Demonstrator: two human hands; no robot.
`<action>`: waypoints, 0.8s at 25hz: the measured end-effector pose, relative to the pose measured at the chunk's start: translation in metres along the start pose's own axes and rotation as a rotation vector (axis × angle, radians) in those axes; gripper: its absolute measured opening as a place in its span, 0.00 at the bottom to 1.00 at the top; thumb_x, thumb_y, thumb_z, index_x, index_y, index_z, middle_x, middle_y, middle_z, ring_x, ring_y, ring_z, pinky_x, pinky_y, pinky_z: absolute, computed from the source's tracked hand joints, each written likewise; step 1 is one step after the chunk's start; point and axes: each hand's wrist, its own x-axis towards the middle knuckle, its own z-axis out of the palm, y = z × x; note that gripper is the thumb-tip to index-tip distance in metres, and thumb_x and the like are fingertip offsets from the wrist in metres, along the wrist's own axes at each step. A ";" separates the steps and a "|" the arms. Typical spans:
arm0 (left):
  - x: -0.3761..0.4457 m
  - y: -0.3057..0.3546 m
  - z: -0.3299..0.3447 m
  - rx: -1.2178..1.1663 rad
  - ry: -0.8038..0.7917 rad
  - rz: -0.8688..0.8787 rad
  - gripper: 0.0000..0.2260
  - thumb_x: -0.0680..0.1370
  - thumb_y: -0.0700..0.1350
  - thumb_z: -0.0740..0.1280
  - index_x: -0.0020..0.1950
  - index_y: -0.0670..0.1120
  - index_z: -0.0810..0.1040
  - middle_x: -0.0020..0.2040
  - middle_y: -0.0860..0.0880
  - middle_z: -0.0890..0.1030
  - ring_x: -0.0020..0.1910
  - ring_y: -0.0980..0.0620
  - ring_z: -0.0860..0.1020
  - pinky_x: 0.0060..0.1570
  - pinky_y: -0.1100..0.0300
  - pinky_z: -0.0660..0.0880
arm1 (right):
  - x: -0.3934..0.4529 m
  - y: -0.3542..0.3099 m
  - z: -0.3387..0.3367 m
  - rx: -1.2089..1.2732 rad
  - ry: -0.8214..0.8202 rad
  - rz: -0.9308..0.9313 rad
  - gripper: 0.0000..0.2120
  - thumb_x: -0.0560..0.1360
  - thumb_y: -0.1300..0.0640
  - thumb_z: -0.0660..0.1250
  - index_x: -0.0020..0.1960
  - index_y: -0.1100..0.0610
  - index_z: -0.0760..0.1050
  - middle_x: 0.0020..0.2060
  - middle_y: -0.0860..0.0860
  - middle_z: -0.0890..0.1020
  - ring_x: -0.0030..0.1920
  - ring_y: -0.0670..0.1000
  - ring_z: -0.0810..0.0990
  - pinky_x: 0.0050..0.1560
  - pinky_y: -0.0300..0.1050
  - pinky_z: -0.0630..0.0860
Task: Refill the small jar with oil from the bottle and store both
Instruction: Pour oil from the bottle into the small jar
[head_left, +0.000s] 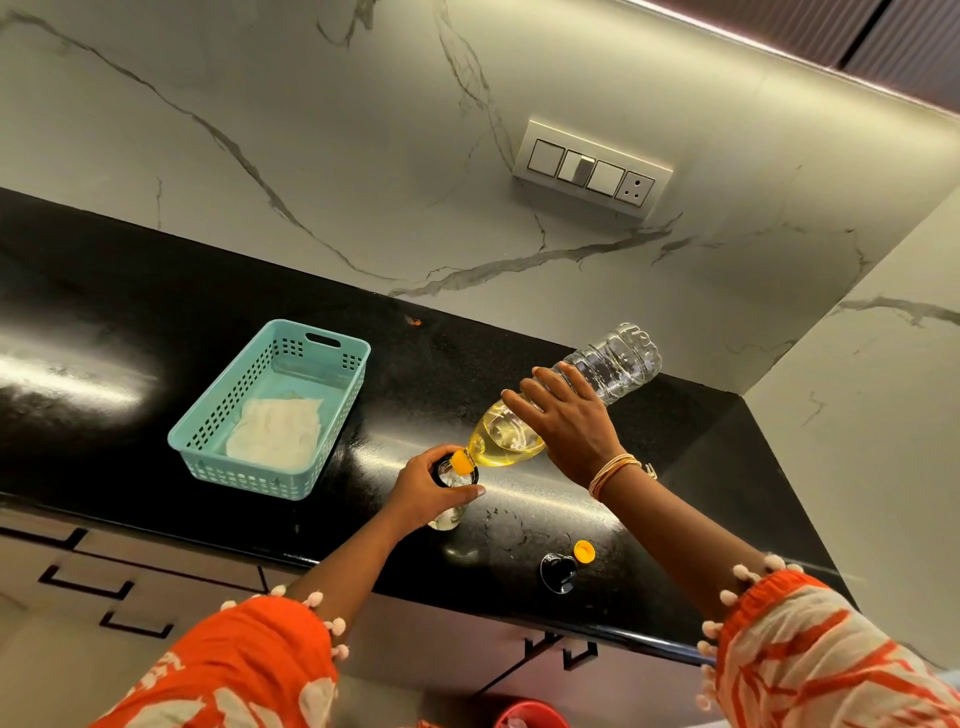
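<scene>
A clear plastic oil bottle (613, 366) is tipped down to the left, its yellow oil pooled at the neck end. My right hand (566, 423) grips its middle from above. The bottle's orange neck sits at the open mouth of the small glass jar (448, 512), which stands on the black counter (156, 291). My left hand (423, 491) holds the jar around its upper part. The jar's black lid (558, 571) and the bottle's orange cap (584, 551) lie on the counter near the front edge, to the right of the jar.
A teal perforated basket (218, 447) with a white cloth (275, 431) inside stands to the left of the jar. A switch panel (592, 171) is on the marble wall behind. A side wall closes the counter on the right. Something red (530, 717) is below the counter edge.
</scene>
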 end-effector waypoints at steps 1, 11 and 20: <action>0.000 0.000 0.000 0.001 0.002 0.002 0.20 0.61 0.54 0.80 0.50 0.53 0.80 0.46 0.51 0.84 0.48 0.51 0.82 0.55 0.49 0.79 | 0.000 0.000 0.000 0.000 0.000 0.001 0.33 0.64 0.59 0.76 0.67 0.53 0.70 0.59 0.56 0.79 0.63 0.61 0.75 0.69 0.60 0.64; -0.001 0.000 0.000 0.016 -0.002 0.021 0.20 0.63 0.52 0.80 0.51 0.51 0.80 0.46 0.51 0.84 0.48 0.52 0.82 0.54 0.51 0.79 | 0.002 0.000 0.000 0.003 0.000 0.003 0.32 0.66 0.60 0.74 0.68 0.53 0.69 0.60 0.56 0.78 0.64 0.60 0.74 0.69 0.60 0.64; -0.001 0.000 0.000 -0.003 -0.001 0.004 0.23 0.60 0.56 0.79 0.51 0.51 0.80 0.46 0.50 0.85 0.48 0.51 0.82 0.55 0.50 0.79 | 0.002 0.003 0.001 0.000 0.018 -0.002 0.34 0.65 0.59 0.76 0.68 0.53 0.68 0.60 0.56 0.78 0.64 0.61 0.74 0.69 0.60 0.65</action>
